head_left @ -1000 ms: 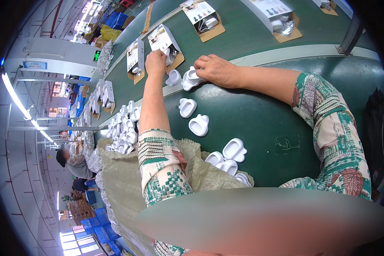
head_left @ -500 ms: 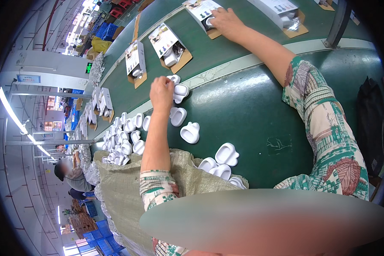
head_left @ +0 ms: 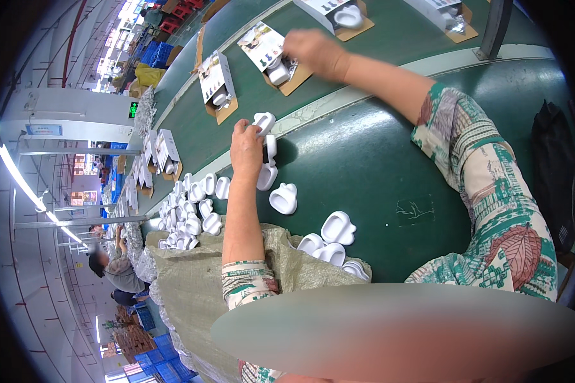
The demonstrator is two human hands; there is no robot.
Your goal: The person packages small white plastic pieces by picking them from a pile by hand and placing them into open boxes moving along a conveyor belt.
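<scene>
My left hand (head_left: 246,145) grips a white plastic piece (head_left: 264,121) at the near edge of the green conveyor belt (head_left: 390,45). More white pieces lie around it: one just below the hand (head_left: 266,177) and one to its right (head_left: 283,198). My right hand (head_left: 310,48) reaches far over the belt and sits at the right side of an open cardboard box (head_left: 269,56) with a white piece inside. Motion blur hides whether that hand holds anything.
A pile of white pieces (head_left: 188,214) spills from a woven sack (head_left: 191,293) on the green table (head_left: 377,172). Further open boxes (head_left: 216,86) ride the belt. A metal post (head_left: 495,25) stands at the top right and a black bag (head_left: 552,172) at the right. Other workers (head_left: 112,271) sit at the far left.
My left hand has closed on a white piece by the belt edge. My right hand has drawn back from the farther box to the nearer open box.
</scene>
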